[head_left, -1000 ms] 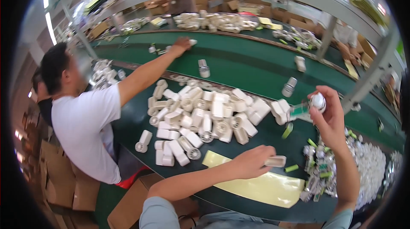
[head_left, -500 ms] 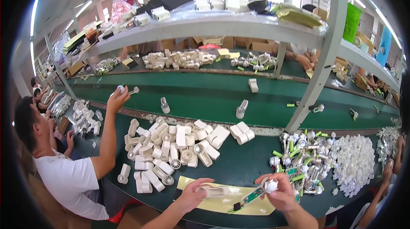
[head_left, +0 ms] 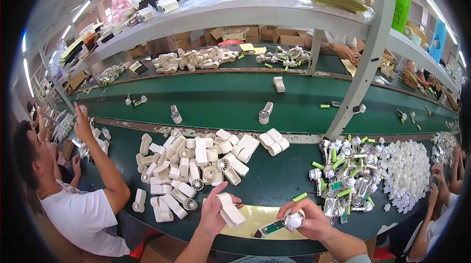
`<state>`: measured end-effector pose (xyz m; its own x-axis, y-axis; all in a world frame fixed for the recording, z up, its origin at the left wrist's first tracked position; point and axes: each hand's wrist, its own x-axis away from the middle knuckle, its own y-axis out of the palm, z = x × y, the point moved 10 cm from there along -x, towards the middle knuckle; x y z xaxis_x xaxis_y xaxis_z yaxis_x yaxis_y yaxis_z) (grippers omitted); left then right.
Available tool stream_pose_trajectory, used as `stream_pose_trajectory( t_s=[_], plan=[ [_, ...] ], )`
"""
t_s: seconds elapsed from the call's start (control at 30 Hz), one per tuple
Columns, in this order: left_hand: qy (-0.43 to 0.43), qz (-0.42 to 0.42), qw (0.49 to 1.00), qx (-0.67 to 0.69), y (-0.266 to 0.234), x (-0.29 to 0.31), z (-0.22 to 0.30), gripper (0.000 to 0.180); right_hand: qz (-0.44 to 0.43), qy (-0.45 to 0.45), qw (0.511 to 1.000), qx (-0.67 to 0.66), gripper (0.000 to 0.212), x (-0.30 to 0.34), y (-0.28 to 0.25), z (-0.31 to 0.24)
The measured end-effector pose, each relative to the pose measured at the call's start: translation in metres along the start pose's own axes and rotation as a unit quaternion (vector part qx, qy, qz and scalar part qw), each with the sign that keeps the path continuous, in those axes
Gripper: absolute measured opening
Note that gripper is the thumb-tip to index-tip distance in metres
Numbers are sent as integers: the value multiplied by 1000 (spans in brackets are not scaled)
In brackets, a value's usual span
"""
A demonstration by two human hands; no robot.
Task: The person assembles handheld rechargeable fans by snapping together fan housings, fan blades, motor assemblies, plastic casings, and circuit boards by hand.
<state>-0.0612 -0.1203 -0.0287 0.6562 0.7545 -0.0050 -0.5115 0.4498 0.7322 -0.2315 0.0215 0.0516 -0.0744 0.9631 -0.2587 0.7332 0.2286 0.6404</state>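
My left hand (head_left: 212, 214) is closed around a cream plastic housing (head_left: 229, 210), a hollow shell with a rounded top end. To its right, my right hand (head_left: 314, 220) pinches a small electronic assembly. This assembly has a round white cap (head_left: 294, 221) and a narrow green circuit board (head_left: 273, 228) that points toward the left hand. A bright green cylindrical cell (head_left: 299, 197) shows just above the right fingers; whether it is joined to the assembly I cannot tell. Both hands are over a yellow sheet (head_left: 255, 214) near the table's front edge, and the two parts are apart.
Cream housings (head_left: 196, 160) lie piled ahead on the left. Assemblies with green cells (head_left: 346, 175) and white plastic pieces (head_left: 406, 175) are heaped on the right. Beyond runs a green conveyor belt (head_left: 211, 99) under a shelf (head_left: 274, 15) with a slanted post (head_left: 360, 62). A co-worker (head_left: 81, 209) sits left.
The housing, blurred and lying sideways before, is now tilted more upright in my left hand. My right hand has shifted slightly left with the assembly. The co-worker's raised hand has moved left.
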Motion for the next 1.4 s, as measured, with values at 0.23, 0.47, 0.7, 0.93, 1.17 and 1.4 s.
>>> stream_pose_trajectory(
  t_s=[0.23,0.47,0.7,0.93,1.17,1.4],
  plan=[
    [-158,2,983,-91,24,-17,-59,50,-46,5,990,134,37,-20,18,-10],
    [-340,-175,924,-15,82,22,-104,64,55,136,987,65,43,-37,-4,6],
    [-385,-124,914,34,64,44,-110,58,72,38,988,128,44,-20,-40,1],
    [-301,-187,929,-101,61,52,-90,63,73,37,984,161,42,-20,-47,3],
    [-365,-135,907,-159,53,60,-94,56,44,29,977,205,42,-21,-48,8],
    [-362,-136,903,-188,53,65,-97,43,64,92,979,170,45,-21,-50,25]
  ],
)
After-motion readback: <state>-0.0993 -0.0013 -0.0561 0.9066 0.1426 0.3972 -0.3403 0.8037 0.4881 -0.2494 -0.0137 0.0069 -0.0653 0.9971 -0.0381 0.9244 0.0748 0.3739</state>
